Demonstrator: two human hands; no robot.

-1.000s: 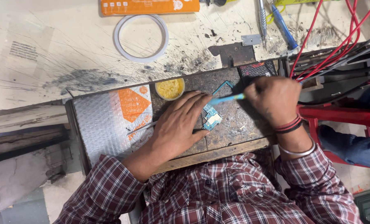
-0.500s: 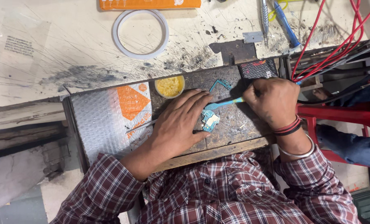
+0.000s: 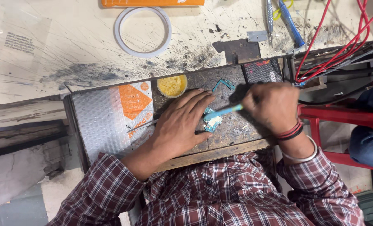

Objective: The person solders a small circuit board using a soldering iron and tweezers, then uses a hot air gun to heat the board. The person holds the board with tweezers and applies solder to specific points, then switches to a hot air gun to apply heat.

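My left hand [image 3: 182, 121] lies flat on a dark wooden work board [image 3: 236, 129], its fingertips pinning a small teal circuit board [image 3: 213, 122]. My right hand [image 3: 272, 104] is closed around a light-blue handled tool [image 3: 224, 111] whose tip rests on that circuit board. A thin metal pair of tweezers [image 3: 141, 125] pokes out from under my left hand to the left. A small tin of yellow paste [image 3: 172, 85] stands just beyond my left fingers. A second teal board fragment [image 3: 223, 84] lies further back.
A padded silver envelope with orange print [image 3: 111, 113] covers the board's left part. On the scratched bench behind sit a roll of white tape [image 3: 142, 30], an orange box [image 3: 153, 2], blue-handled tools [image 3: 291, 21] and red wires [image 3: 328, 37]. A red stool [image 3: 341, 117] stands right.
My right hand has shifted slightly left and down, bringing the blue tool's tip onto the small circuit board. My left hand stays in place on the board.
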